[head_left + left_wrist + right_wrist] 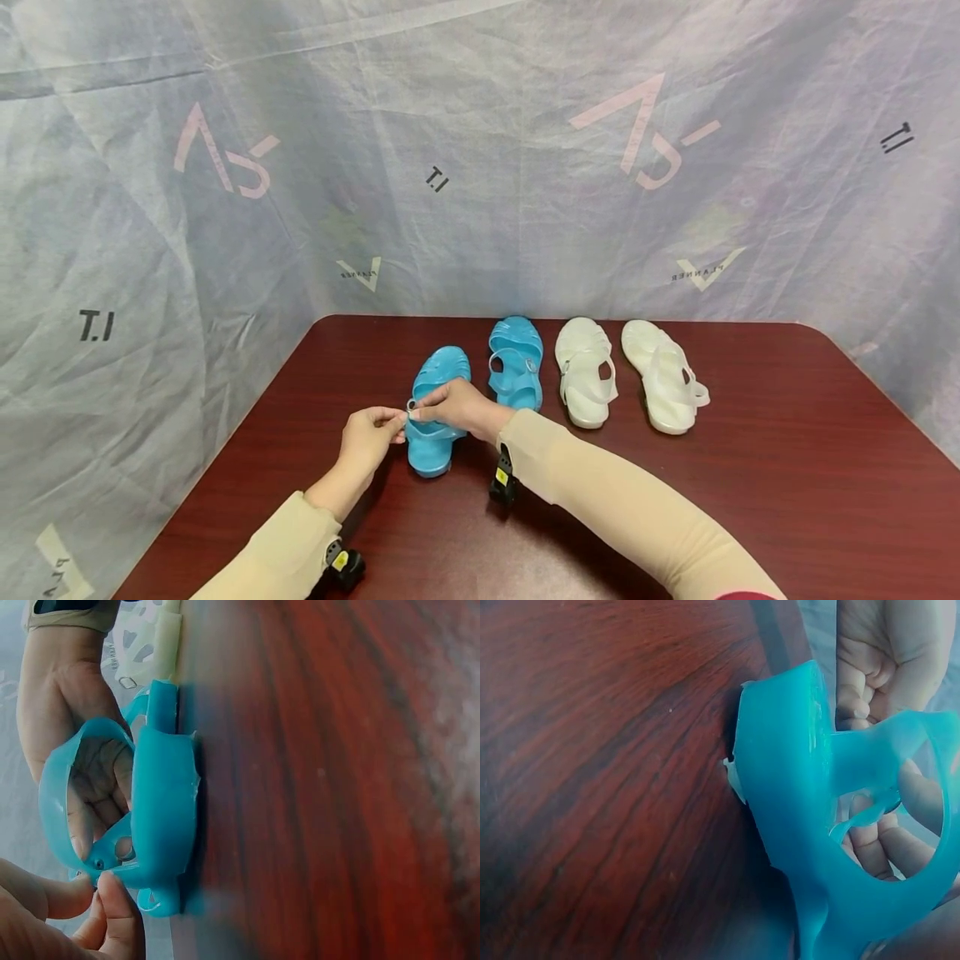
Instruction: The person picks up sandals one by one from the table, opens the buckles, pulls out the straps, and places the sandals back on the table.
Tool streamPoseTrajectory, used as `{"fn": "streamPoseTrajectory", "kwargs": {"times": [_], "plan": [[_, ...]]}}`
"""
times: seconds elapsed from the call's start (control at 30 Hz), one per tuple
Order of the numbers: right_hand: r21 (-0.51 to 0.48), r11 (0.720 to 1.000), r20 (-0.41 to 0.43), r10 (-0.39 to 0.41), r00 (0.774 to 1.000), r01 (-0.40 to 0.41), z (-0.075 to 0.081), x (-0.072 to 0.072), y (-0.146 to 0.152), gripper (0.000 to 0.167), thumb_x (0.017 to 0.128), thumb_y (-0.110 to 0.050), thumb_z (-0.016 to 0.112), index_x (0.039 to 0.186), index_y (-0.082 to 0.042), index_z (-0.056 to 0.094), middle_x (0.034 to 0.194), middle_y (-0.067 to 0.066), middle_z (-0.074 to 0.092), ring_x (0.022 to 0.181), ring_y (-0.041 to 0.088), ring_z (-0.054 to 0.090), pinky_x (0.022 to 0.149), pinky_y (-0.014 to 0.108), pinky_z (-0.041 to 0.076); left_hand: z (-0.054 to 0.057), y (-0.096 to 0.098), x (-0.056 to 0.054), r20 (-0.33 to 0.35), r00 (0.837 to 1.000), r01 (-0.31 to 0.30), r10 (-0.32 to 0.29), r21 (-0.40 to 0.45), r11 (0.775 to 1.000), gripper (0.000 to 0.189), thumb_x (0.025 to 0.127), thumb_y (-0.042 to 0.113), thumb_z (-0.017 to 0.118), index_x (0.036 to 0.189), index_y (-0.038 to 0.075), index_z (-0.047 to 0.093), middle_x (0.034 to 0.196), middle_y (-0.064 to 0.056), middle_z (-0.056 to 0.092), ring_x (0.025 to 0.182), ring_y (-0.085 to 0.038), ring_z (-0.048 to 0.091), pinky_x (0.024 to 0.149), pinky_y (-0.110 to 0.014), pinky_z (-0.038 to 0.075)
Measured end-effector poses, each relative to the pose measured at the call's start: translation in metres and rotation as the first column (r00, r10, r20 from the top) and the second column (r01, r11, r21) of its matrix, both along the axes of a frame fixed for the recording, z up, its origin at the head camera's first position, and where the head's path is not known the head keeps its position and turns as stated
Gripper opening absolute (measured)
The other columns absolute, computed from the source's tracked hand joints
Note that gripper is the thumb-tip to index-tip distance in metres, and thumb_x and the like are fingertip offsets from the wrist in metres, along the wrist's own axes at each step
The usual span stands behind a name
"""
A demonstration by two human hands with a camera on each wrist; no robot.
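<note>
A blue jelly sandal point(430, 457) lies on the table with its toe pointing away from me. My left hand point(367, 442) pinches the end of its ankle strap point(56, 806) at the sandal's left side. Reaching across the sandal from the right, my right hand point(468, 407) pinches the strap beside a small metal buckle point(411, 404). Both hands' fingertips meet there and partly cover the fastening, so I cannot tell whether it is fastened. In the right wrist view, the sandal's heel point(780, 742) hides part of the right hand.
A second blue sandal point(516, 333) lies just right of my right hand. Farther right are two white sandals point(585, 333) point(669, 412), their straps sticking out sideways. All lie on the dark red wooden table point(787, 467). A grey printed cloth point(517, 208) hangs behind.
</note>
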State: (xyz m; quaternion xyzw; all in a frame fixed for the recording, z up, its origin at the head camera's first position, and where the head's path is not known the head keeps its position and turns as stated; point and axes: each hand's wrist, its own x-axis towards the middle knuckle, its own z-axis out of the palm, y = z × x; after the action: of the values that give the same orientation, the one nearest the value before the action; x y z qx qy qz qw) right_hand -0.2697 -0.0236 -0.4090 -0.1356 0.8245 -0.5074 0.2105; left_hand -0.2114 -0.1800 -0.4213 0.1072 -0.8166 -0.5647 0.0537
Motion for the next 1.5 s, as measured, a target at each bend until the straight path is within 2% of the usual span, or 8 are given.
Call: {"fn": "streamPoseTrajectory", "kwargs": {"times": [0.27,0.33,0.5,0.77,1.1,1.5], "plan": [[-0.01,1.0,0.02,0.003,1.0,-0.003,-0.002,0.0,0.001,0.028,0.087,-0.031,0.073,0.108,-0.012,0.076,0.104,0.003,0.073,0.118,0.025,0.059,0.097,0.042,0.05,-0.001,0.002,-0.003,-0.015,1.0,-0.008,0.009,0.013,1.0,0.019,0.093,0.005,0.063,0.103,-0.009,0.069,0.081,-0.009,0.069,0.063,-0.01,0.061,0.069,-0.031,0.057],[-0.008,1.0,0.025,0.0,1.0,0.0,-0.002,0.0,0.002,0.029,0.087,-0.032,0.073,0.109,-0.013,0.075,0.106,0.003,0.073,0.119,0.026,0.058,0.098,0.043,0.05,0.0,0.002,-0.003,-0.003,1.0,-0.005,0.005,0.025,1.0,0.02,0.093,0.006,0.063,0.105,-0.01,0.069,0.082,-0.01,0.069,0.064,-0.01,0.061,0.068,-0.03,0.057],[-0.015,1.0,0.017,0.0,1.0,0.0,0.0,0.001,0.0,0.026,0.087,-0.03,0.074,0.106,-0.013,0.076,0.111,0.004,0.071,0.118,0.025,0.059,0.097,0.042,0.05,0.004,-0.003,0.0,0.048,0.999,0.025,-0.026,0.021,0.999,0.022,0.095,0.007,0.061,0.108,-0.01,0.066,0.087,-0.012,0.067,0.066,-0.011,0.064,0.072,-0.03,0.058],[-0.007,1.0,0.007,0.005,1.0,-0.005,0.001,0.0,-0.002,0.021,0.087,-0.028,0.073,0.102,-0.013,0.078,0.108,0.003,0.072,0.115,0.024,0.06,0.095,0.041,0.051,0.009,-0.006,0.003,0.063,0.996,0.07,-0.07,0.01,0.998,0.023,0.095,0.006,0.059,0.111,-0.01,0.064,0.094,-0.016,0.067,0.074,-0.012,0.066,0.079,-0.035,0.058],[-0.01,1.0,-0.033,0.009,0.999,-0.009,0.0,0.001,-0.001,0.024,0.087,-0.028,0.074,0.104,-0.012,0.077,0.107,0.004,0.073,0.112,0.022,0.061,0.093,0.038,0.052,0.013,-0.005,0.0,-0.002,0.999,0.044,-0.044,0.002,0.999,0.025,0.094,0.012,0.063,0.113,-0.004,0.068,0.104,-0.019,0.069,0.09,-0.02,0.069,0.09,-0.041,0.055],[-0.008,1.0,-0.035,-0.001,0.999,0.0,-0.001,0.003,-0.002,0.027,0.087,-0.026,0.074,0.108,-0.009,0.075,0.113,0.006,0.071,0.117,0.025,0.06,0.094,0.039,0.053,0.012,-0.001,-0.009,0.019,1.0,0.006,-0.006,-0.013,1.0,0.022,0.093,0.014,0.066,0.108,-0.001,0.071,0.099,-0.015,0.071,0.082,-0.013,0.065,0.078,-0.036,0.056]]}}
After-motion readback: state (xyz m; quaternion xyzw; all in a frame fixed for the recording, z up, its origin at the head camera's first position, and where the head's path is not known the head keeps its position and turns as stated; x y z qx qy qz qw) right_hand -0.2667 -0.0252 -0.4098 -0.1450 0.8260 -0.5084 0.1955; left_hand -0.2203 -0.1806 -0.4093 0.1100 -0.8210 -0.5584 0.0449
